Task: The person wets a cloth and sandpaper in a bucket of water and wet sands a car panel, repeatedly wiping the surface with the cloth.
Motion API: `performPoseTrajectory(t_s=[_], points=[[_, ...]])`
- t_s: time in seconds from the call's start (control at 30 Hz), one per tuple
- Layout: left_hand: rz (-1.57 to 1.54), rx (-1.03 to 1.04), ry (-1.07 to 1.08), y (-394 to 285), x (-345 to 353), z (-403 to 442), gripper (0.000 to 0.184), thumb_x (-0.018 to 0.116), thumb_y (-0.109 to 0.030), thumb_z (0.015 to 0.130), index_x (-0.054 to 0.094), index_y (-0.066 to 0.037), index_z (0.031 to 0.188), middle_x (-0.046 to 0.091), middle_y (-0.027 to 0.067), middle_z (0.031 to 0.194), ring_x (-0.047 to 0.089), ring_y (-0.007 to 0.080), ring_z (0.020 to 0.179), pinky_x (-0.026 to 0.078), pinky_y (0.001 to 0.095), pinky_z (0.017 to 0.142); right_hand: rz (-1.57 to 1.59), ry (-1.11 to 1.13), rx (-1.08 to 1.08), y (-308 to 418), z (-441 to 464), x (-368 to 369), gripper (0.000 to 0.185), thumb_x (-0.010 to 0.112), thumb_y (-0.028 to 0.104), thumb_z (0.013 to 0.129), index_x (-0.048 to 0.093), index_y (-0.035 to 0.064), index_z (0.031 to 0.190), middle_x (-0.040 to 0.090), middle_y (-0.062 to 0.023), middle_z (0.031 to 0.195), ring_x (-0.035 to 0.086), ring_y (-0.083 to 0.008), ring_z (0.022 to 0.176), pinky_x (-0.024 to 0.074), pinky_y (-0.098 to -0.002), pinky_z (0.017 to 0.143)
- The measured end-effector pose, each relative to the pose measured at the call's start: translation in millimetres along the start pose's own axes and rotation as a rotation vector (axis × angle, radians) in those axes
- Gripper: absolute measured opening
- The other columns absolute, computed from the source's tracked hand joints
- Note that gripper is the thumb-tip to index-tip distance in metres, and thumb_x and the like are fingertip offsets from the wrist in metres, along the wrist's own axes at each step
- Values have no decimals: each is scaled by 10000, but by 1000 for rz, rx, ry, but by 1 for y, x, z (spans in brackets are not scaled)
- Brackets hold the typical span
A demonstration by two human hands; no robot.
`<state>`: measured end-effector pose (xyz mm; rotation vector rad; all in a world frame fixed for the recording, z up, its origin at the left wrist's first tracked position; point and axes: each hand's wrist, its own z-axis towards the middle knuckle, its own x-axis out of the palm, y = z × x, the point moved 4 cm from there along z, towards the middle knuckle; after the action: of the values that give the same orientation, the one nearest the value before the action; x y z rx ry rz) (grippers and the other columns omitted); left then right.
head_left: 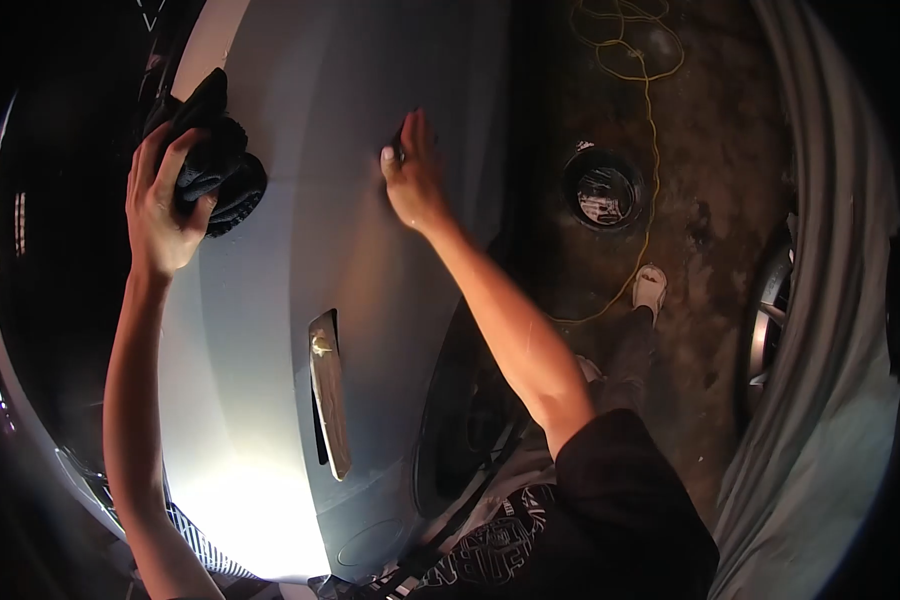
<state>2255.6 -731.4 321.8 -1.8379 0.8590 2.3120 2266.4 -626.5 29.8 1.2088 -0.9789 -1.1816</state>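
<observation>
A grey car body panel (pixel 270 250) fills the middle of the head view, with a door handle partly covered in tape (pixel 330 400) low on it. Near the panel's upper left edge, my left hand (pixel 167 200) grips a bunched dark cloth (pixel 220 170). Further right, my right hand (pixel 415 180) is against the panel, its fingers closed round a small dark object (pixel 399 148) that is mostly hidden by the hand and too small to identify. Bright light falls on the panel's lower part.
On the floor (pixel 710 180) at the right lie a yellow cord (pixel 654 150) and a black bucket (pixel 604 190). A shoe (pixel 650 287) shows below them. A draped sheet (pixel 830 330) and a wheel (pixel 767 325) are at the far right.
</observation>
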Motion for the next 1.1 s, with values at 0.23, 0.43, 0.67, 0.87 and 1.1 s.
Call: performPoseTrajectory(t_s=[0.23,0.43,0.67,0.87,1.1], points=[[7,9,-11,1,1,-1,607,713,-25,657,586,-127,1242,561,126,1276,535,361,1204,453,446,1004,-34,456,32,72,-324,29,851,518,444,963,137,-96,1500,18,-342,1574,8,-537,1455,71,-688,1124],[44,-22,25,-1,1,-9,618,684,7,722,550,-105,1315,536,118,1335,510,343,1259,439,425,1054,204,-4,295,-111,-96,16,706,343,450,1036,198,-62,1500,154,-285,1578,148,-402,1474,162,-514,1188],[47,5,10,5,2,-5,616,689,24,725,556,-127,1308,537,101,1340,508,331,1262,433,419,1061,36,466,51,79,-291,21,849,515,429,963,84,-24,1539,-14,-263,1611,-4,-465,1481,61,-683,1132],[33,17,-16,0,6,-5,601,703,4,716,570,-141,1284,558,82,1310,525,326,1232,445,413,1035,67,16,-173,54,-33,-6,582,430,274,1009,279,-41,1475,232,-218,1578,216,-393,1459,185,-602,1154],[7,20,13,5,6,-7,624,662,36,715,553,-118,1310,545,116,1320,512,343,1249,435,421,1047,89,400,53,88,-269,7,776,581,348,933,210,62,1552,64,-150,1641,88,-348,1510,35,-680,1138]])
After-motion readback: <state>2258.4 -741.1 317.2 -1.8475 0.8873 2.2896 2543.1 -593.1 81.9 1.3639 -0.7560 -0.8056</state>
